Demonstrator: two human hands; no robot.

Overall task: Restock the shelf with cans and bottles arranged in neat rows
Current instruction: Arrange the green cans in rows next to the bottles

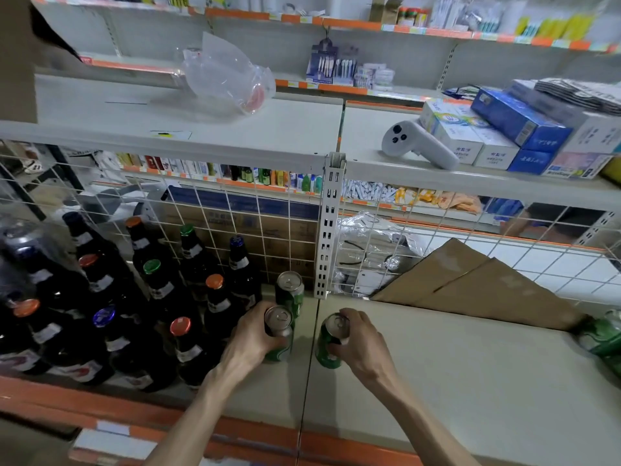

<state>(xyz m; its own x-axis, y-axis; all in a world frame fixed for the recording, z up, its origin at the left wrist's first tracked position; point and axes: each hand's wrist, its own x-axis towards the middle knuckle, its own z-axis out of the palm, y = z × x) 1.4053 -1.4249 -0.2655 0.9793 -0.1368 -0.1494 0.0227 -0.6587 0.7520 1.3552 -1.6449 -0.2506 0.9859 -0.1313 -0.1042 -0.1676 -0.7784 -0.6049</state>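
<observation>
Three green cans sit on the shelf (420, 364) at 6 o'clock, right of the bottles (111, 307). The left hand (250, 336) wraps the near can (279, 334), directly in front of the back can (289, 292); best to press it straight behind that one, touching. The right hand (361, 344) grips the third can (331, 341) from above; it should start a parallel row just beside, upright, tab forward.
</observation>
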